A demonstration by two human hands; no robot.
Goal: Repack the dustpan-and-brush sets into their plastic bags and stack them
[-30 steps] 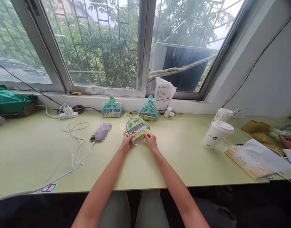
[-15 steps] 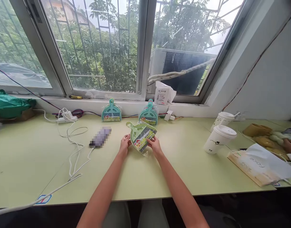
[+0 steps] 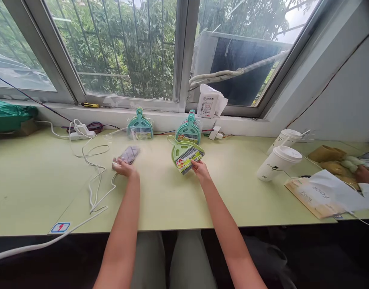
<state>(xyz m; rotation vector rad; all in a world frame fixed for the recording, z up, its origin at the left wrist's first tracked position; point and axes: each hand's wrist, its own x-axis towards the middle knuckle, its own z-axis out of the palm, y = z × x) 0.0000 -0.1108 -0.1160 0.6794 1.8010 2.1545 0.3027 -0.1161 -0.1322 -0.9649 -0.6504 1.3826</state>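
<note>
My right hand (image 3: pixel 200 168) pinches the lower right edge of a light green dustpan-and-brush set (image 3: pixel 184 154) with a printed yellow-green label, its handle pointing up and left. My left hand (image 3: pixel 124 167) is at the near end of a phone (image 3: pixel 130 154), palm turned up and fingers loosely spread, with nothing seen gripped. Beyond the phone, a blurred clear plastic wrapper (image 3: pixel 137 135) shows in front of a teal dustpan set (image 3: pixel 139 126). A stack of teal dustpan sets (image 3: pixel 188 127) stands by the sill, just behind the green one.
White cables (image 3: pixel 95 172) and a power strip (image 3: pixel 82 131) lie at the left, near a green bag (image 3: pixel 11 116). Two paper cups (image 3: pixel 279 162) and a tissue pack (image 3: pixel 325 194) are at the right. Another person's hand (image 3: pixel 366 174) shows at the far right edge.
My left hand has let go of the green set and moved left to the phone. The clear wrapper is now beyond the phone. The view has tilted down.
</note>
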